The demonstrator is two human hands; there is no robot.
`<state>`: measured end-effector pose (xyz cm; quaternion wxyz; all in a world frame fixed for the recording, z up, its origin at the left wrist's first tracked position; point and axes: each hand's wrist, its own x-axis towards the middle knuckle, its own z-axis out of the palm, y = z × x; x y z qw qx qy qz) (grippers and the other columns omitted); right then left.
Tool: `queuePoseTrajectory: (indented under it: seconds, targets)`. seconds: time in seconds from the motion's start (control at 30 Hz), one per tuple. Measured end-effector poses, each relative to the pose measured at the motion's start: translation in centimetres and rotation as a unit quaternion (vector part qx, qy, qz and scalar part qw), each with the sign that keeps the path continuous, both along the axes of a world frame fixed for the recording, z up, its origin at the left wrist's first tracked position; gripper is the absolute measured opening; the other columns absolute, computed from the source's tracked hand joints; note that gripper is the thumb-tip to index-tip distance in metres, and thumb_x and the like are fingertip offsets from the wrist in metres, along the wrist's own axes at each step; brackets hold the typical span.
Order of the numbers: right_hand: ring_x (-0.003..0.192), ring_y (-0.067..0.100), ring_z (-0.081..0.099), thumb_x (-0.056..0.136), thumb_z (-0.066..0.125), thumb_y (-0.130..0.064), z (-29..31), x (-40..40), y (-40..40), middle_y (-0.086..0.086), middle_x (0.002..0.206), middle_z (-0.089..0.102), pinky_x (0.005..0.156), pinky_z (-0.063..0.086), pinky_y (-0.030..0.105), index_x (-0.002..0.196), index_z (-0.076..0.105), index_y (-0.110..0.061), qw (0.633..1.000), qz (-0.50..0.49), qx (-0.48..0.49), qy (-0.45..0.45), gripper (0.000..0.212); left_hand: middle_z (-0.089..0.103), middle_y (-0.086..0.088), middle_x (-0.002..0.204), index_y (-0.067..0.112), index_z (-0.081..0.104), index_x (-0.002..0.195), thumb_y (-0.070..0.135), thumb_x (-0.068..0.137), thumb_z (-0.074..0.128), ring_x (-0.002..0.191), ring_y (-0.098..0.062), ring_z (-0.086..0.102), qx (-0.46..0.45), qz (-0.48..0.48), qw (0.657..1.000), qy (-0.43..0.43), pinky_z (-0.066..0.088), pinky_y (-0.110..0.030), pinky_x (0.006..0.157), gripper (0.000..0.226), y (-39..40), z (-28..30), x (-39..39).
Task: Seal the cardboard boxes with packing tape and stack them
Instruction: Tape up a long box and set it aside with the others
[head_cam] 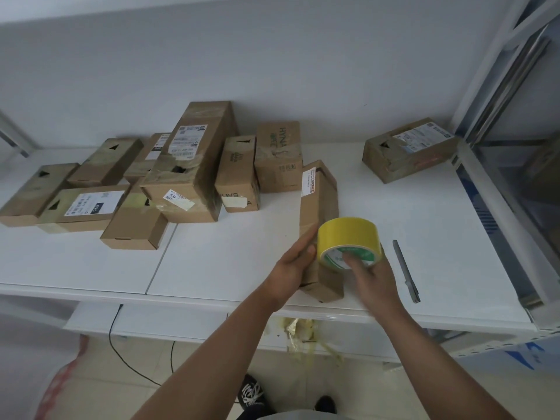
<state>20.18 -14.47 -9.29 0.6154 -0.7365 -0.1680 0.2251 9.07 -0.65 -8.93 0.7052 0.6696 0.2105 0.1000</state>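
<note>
Seen from above, looking down at a white table (pixel 230 262) with a long narrow cardboard box (pixel 318 204) lying near its front edge, one end pointing toward the viewer. Left hand (pixel 292 263) pressed flat against the left side of that box, fingers straight, steadying rather than clutching. Right hand (pixel 371 275) grasping a roll of yellow packing tape (pixel 348 242) held over the near end of the box, fingers hooked into the roll's core. Just right of the box, a grey utility knife (pixel 406 269) lying on the table. Left of and behind the box, a cluster of cardboard boxes (pixel 181 177), several bearing shipping labels and old tape; well to the right of the box, one more flat labelled carton (pixel 409 148). Box probably light and fairly stiff but slim, so likely to roll or slide under tape pull; best braced along its long sides. Tape roll rigid, easiest gripped through the core
</note>
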Motion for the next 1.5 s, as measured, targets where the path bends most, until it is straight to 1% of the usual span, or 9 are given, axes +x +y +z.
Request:
queuePoseTrajectory:
  seconds: [0.1, 0.23, 0.37, 0.5, 0.6, 0.73, 1.03, 1.2, 1.5]
  targets:
    - [0.097, 0.001, 0.056, 0.074, 0.061, -0.053, 0.5, -0.4, 0.3, -0.005, 0.107, 0.056, 0.067, 0.043, 0.011, 0.108, 0.050, -0.035, 0.999, 0.009, 0.010, -0.049, 0.040, 0.051, 0.003, 0.149, 0.036, 0.039, 0.151, 0.022, 0.109, 0.034, 0.135, -0.017, 0.050, -0.087, -0.021, 0.996, -0.017, 0.040, -0.045, 0.113, 0.044, 0.1, -0.4, 0.1]
    - [0.096, 0.004, 0.055, 0.071, 0.052, -0.055, 0.3, 0.4, 0.4, 0.004, 0.107, 0.053, 0.070, 0.042, 0.004, 0.106, 0.050, -0.027, 0.991, -0.008, 0.022, -0.132, 0.045, 0.062, -0.014, 0.097, 0.024, 0.039, 0.148, 0.015, 0.107, 0.037, 0.072, -0.006, 0.065, -0.010, -0.030, 0.999, 0.009, 0.053, -0.022, 0.069, 0.042, -1.4, -1.3, 0.4]
    - [0.096, 0.016, 0.054, 0.072, 0.050, -0.052, -0.1, 0.3, 0.5, 0.008, 0.106, 0.053, 0.070, 0.041, 0.007, 0.100, 0.049, -0.031, 0.989, -0.011, 0.021, -0.145, 0.035, 0.056, -0.001, 0.132, 0.031, 0.062, 0.128, 0.037, 0.099, 0.043, 0.128, -0.018, 0.051, 0.190, 0.008, 0.982, 0.000, 0.039, -0.051, 0.111, 0.035, 0.5, -2.1, 0.7]
    - [0.100, 0.020, 0.054, 0.073, 0.049, -0.053, -0.6, -0.2, 1.2, 0.004, 0.104, 0.054, 0.074, 0.047, 0.025, 0.096, 0.049, -0.034, 0.991, -0.019, -0.002, -0.133, 0.030, -0.002, 0.019, 0.163, 0.078, 0.031, 0.129, 0.053, 0.080, 0.054, 0.153, -0.013, 0.003, 0.177, -0.120, 0.974, 0.080, 0.019, -0.051, 0.122, 0.060, 2.7, -2.0, -0.3]
    - [0.104, 0.028, 0.054, 0.080, 0.052, -0.037, -0.6, -0.4, 1.7, 0.003, 0.103, 0.055, 0.077, 0.052, 0.041, 0.100, 0.051, -0.025, 0.987, -0.014, -0.043, -0.154, 0.024, -0.005, 0.020, 0.164, 0.071, 0.020, 0.141, 0.065, 0.074, 0.070, 0.154, -0.016, 0.001, 0.234, -0.154, 0.956, 0.083, 0.020, -0.051, 0.122, 0.084, 3.3, -2.8, -0.5]
    - [0.111, 0.029, 0.047, 0.088, 0.061, -0.020, -0.5, -0.6, 1.9, 0.003, 0.105, 0.053, 0.076, 0.040, 0.033, 0.110, 0.056, -0.014, 0.970, 0.030, -0.115, -0.211, 0.024, 0.026, -0.009, 0.158, 0.047, 0.042, 0.142, 0.076, 0.066, 0.076, 0.146, -0.032, 0.030, 0.303, -0.043, 0.949, 0.071, 0.038, -0.056, 0.112, 0.088, 3.2, -5.1, 0.1]
    - [0.101, 0.042, 0.060, 0.089, 0.060, -0.006, 2.3, 2.4, -2.3, 0.012, 0.104, 0.065, 0.083, 0.048, 0.042, 0.122, 0.054, -0.010, 0.930, 0.073, -0.210, -0.294, 0.035, -0.001, 0.002, 0.168, 0.054, 0.008, 0.149, 0.060, 0.087, 0.065, 0.154, -0.018, -0.003, 0.388, -0.111, 0.901, 0.162, 0.002, -0.042, 0.124, 0.085, 2.9, -2.2, -0.6]
    - [0.094, -0.004, 0.058, 0.075, 0.073, -0.044, 2.0, 0.7, -1.0, -0.009, 0.099, 0.060, 0.064, 0.039, 0.006, 0.120, 0.055, -0.021, 0.991, 0.033, -0.097, -0.089, 0.053, 0.007, 0.006, 0.167, 0.051, -0.001, 0.145, 0.038, 0.101, 0.054, 0.154, -0.019, 0.001, 0.389, -0.121, 0.904, 0.130, -0.006, -0.045, 0.123, 0.072, 2.5, -2.9, -0.8]
    - [0.097, 0.022, 0.058, 0.095, 0.061, -0.034, -0.4, 0.5, -0.2, 0.000, 0.108, 0.060, 0.073, 0.044, 0.027, 0.131, 0.050, -0.021, 0.992, 0.029, -0.103, -0.065, 0.040, 0.000, 0.007, 0.167, 0.048, -0.008, 0.144, 0.031, 0.104, 0.048, 0.153, -0.012, -0.004, 0.347, -0.192, 0.905, 0.151, -0.009, -0.042, 0.123, 0.070, 4.5, -1.3, 0.5]
